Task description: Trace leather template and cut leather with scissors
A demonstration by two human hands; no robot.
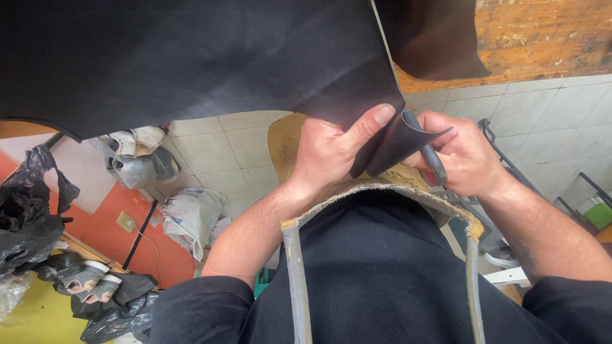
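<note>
— So where is the black leather sheet (191, 57)?
— Draped off the wooden bench (542, 38), hanging over the person's lap.
— And the left hand (331, 153)?
— Closed on the sheet's lower edge, thumb pressed flat on it.
— The right hand (462, 156)?
— Fist wrapped around a dark-handled tool (428, 151), its tip against the curled edge. Bags (188, 216) lie on the tiled floor (217, 150).
</note>
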